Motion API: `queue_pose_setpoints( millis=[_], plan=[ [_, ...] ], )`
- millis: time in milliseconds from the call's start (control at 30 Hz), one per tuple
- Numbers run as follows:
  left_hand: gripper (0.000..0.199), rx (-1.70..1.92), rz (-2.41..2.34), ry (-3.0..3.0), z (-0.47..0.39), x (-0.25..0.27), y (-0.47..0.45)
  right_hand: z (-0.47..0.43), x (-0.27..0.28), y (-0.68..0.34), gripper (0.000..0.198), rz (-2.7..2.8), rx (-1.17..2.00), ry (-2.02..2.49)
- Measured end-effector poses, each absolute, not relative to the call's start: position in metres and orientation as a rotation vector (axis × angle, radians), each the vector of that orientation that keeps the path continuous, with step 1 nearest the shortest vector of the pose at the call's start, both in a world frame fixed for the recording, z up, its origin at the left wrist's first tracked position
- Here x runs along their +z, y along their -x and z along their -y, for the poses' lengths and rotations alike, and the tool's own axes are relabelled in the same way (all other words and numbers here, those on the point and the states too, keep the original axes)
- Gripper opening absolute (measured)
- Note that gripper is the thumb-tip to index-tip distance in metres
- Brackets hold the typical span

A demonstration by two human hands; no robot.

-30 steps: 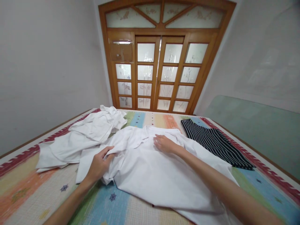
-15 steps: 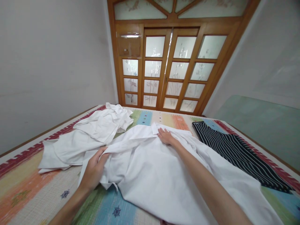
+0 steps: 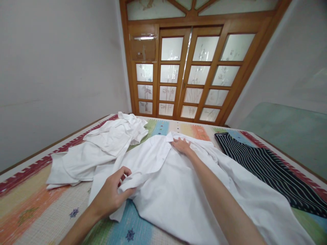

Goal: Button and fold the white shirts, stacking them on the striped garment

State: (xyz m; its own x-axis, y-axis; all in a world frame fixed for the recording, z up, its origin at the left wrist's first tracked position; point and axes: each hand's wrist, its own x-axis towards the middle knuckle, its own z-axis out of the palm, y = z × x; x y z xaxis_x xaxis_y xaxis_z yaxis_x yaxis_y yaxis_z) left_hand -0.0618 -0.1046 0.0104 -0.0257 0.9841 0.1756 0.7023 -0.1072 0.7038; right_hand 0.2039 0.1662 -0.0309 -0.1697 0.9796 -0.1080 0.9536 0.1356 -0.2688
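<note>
A white button-up shirt (image 3: 173, 190) lies spread over the patterned bedcover, its collar at the far end and a row of buttons running down from it. My left hand (image 3: 114, 190) is at the shirt's left side, thumb and curled fingers around a bunched fold of the front edge. Just beside the collar, my right hand (image 3: 182, 146) rests on the cloth with its fingers spread, gripping nothing. The shirt's near hem runs toward the bottom of the view, partly covered by my right forearm.
More white clothing (image 3: 102, 143) lies in a crumpled heap on the left, touching the shirt. A black garment with white stripes (image 3: 265, 170) lies flat on the right. The striped bedcover (image 3: 30, 204) is underneath. Beyond stand wooden doors with glass panes (image 3: 178, 75).
My left hand has moved right with the front edge of the shirt, and the buttons now show. My right hand has stayed by the collar, its fingers more spread. The view has shifted slightly.
</note>
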Motion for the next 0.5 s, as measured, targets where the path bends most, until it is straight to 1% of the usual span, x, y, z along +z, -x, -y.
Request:
queue_pose_setpoints(
  millis=[200,400,500],
  plan=[
    [0.030,0.885,-1.681,-1.701,0.103,0.012,0.062,-0.162,-0.042,-0.204,0.051,2.081,0.349,1.904],
    [0.037,0.847,-1.522,-1.598,0.105,0.010,0.065,-0.160,-0.043,-0.214,0.048,1.837,0.309,1.848],
    [0.037,0.792,-1.427,-1.647,0.109,0.005,0.060,-0.161,-0.043,-0.217,0.046,1.785,0.291,1.889]
  ],
)
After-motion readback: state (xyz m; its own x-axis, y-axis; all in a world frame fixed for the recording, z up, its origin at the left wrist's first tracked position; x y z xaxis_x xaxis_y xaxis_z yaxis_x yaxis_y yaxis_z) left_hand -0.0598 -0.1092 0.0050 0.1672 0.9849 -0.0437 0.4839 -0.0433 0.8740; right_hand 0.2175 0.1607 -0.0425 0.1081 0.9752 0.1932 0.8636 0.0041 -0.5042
